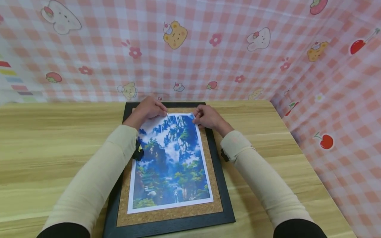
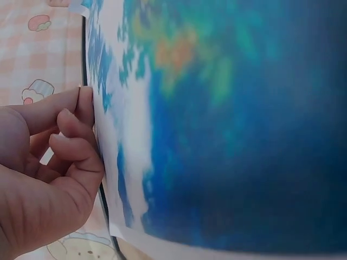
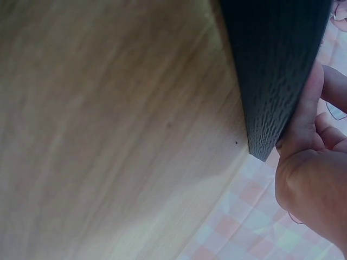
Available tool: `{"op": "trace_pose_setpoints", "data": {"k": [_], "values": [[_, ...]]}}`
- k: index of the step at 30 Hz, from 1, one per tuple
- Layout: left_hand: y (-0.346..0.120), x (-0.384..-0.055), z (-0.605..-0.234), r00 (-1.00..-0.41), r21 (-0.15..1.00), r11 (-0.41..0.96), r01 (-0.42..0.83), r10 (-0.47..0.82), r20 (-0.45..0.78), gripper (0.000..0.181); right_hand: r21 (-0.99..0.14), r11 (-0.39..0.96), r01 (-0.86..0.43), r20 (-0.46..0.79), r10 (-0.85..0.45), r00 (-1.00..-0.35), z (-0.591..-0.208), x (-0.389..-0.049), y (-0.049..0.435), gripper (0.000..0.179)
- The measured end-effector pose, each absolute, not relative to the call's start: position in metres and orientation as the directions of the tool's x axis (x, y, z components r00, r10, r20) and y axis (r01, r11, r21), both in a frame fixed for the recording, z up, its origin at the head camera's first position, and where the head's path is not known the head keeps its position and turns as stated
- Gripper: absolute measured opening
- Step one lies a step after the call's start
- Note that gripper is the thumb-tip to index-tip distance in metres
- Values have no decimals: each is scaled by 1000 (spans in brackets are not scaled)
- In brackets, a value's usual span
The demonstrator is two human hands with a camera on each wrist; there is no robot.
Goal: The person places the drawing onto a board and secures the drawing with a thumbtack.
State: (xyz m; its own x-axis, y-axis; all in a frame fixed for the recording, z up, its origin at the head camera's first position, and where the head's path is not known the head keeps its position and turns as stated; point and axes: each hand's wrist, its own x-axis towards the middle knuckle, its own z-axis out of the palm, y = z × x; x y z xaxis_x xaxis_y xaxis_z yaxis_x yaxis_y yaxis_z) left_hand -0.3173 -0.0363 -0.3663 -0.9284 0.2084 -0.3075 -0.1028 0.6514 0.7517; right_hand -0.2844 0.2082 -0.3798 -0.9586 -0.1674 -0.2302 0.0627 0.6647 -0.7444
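Observation:
A printed landscape picture (image 1: 169,165) with blue mountains, mist and green trees lies on a cork board (image 1: 166,216) in a black frame (image 1: 178,226). My left hand (image 1: 149,108) is at the picture's top edge, its fingertips pinching there; a tiny pale spot shows by them, too small to name. The left wrist view shows curled fingers (image 2: 76,149) against the paper's white margin. At the top right corner, my right hand (image 1: 207,117) pinches the paper between thumb and finger. In the right wrist view, the right hand (image 3: 317,157) is partly behind the frame's side.
The frame lies on a light wooden table (image 1: 53,158). Behind and to the right hangs a pink checked cloth (image 1: 190,56) with cartoon prints, meeting the table's back edge. Dark devices (image 1: 138,151) sit at both wrists.

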Motion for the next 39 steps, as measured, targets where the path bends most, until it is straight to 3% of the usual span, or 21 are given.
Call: {"op": "trace_pose_setpoints", "data": {"k": [22,26,31,39], "values": [[-24,-322,-361,-936,604,793,78,266,-230,23,-749,661,54,-226,-178,-958,-378,-286,207,13],[-22,-323,-360,-943,599,797,76,253,-218,13,-748,662,53,-225,-179,-958,-377,-287,206,13],[-18,-322,-359,-939,573,811,117,278,-202,35,-751,659,47,-225,-188,-956,-378,-286,207,15],[-17,-318,-359,-939,550,817,171,304,-161,14,-759,650,31,-219,-210,-953,-379,-284,209,15]]}}
